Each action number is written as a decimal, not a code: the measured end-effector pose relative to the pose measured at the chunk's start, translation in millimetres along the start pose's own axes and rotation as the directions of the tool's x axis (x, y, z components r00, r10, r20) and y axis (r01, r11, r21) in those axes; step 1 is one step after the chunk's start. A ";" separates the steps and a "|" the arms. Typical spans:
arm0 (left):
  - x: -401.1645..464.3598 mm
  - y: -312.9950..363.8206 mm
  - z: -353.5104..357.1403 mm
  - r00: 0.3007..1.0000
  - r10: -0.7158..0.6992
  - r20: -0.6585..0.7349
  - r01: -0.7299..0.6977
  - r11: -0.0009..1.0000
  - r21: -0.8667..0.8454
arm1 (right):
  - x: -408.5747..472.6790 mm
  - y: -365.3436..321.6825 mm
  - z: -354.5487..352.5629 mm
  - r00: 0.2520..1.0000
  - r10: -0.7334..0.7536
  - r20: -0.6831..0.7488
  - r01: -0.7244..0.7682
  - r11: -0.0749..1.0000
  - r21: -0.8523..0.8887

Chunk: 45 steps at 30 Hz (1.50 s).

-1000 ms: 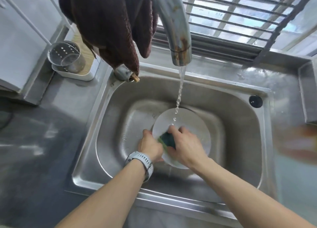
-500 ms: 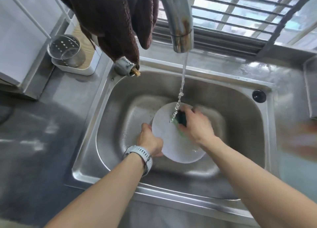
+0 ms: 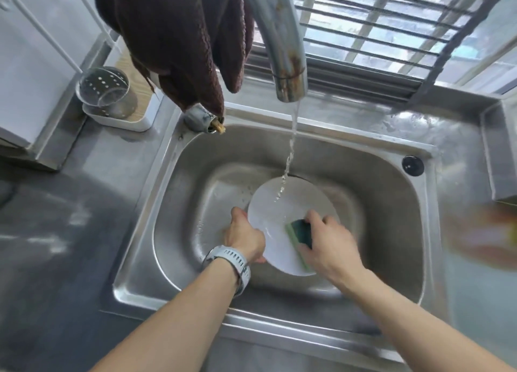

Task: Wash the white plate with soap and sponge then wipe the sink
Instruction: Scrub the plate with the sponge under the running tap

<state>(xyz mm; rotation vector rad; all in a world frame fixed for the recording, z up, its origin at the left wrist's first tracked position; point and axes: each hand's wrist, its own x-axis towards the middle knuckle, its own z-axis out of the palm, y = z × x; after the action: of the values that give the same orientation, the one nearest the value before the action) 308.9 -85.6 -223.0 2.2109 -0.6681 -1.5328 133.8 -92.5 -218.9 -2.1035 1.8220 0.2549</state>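
Observation:
A round white plate (image 3: 275,218) is held tilted inside the steel sink (image 3: 391,204), under a thin stream of water from the tap (image 3: 282,52). My left hand (image 3: 244,236), with a grey watch on the wrist, grips the plate's left rim. My right hand (image 3: 328,245) presses a green sponge (image 3: 300,236) with a dark scouring side against the plate's lower right part. The plate's lower right edge is hidden behind that hand.
A brown towel (image 3: 179,36) hangs over the sink's back left corner. A perforated metal cup (image 3: 107,92) stands in a white tray at the left. A black plug hole (image 3: 412,165) marks the sink's right rim. A blurred orange object (image 3: 486,231) lies at the right.
My right hand has drawn the sponge from the plate's upper right down to its lower right. The left hand keeps its hold on the rim.

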 end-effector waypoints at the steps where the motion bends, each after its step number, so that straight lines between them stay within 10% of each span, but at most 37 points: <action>1: 0.2 0.2 0.3 1.000 0.002 0.001 -0.002 1.000 -0.002 | -3.6 -14.6 1.2 0.997 -0.074 0.015 0.073 0.996 0.051; 4: 1.8 -1.1 -3.0 1.000 -0.001 0.016 0.001 1.000 -0.023 | 33.6 -40.1 2.9 0.978 -0.204 0.040 0.193 0.963 0.188; 10: 2.4 -1.3 -7.0 0.998 0.056 0.036 -0.057 0.998 0.016 | 16.1 18.9 -4.6 1.000 0.028 0.010 -0.028 0.999 0.041; 15: -0.5 5.1 -5.8 0.995 0.053 0.079 -0.054 0.998 0.015 | 37.9 -34.9 -3.1 0.972 -0.235 0.004 0.228 0.945 0.236; 20: 0.7 6.8 -8.0 0.995 0.067 0.070 -0.070 0.997 0.037 | 41.2 16.0 -6.8 0.996 0.085 -0.027 -0.083 0.994 0.070; 26: 2.8 3.6 -1.2 0.995 0.064 0.073 -0.068 0.997 0.041 | 36.6 -36.4 0.5 0.979 -0.205 0.018 0.199 0.963 0.181; 31: 5.6 6.5 -6.8 0.995 0.058 0.086 -0.057 0.998 -0.006 | 42.5 16.1 0.6 0.999 0.045 -0.021 -0.044 0.997 0.070; 37: -2.4 10.4 -4.1 0.991 0.020 0.134 -0.011 0.998 -0.069 | 31.9 -36.3 3.2 0.982 -0.189 0.002 0.185 0.964 0.190; 45: -7.7 16.0 -7.6 0.981 0.015 0.195 0.011 0.991 -0.130 | -5.6 3.7 -2.6 0.996 -0.032 0.089 0.027 0.998 0.059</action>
<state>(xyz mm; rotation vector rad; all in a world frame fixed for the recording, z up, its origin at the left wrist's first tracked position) 311.0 -94.0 -205.7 1.9811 -0.6069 -1.7565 129.1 -88.8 -215.0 -2.0448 1.7248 0.2814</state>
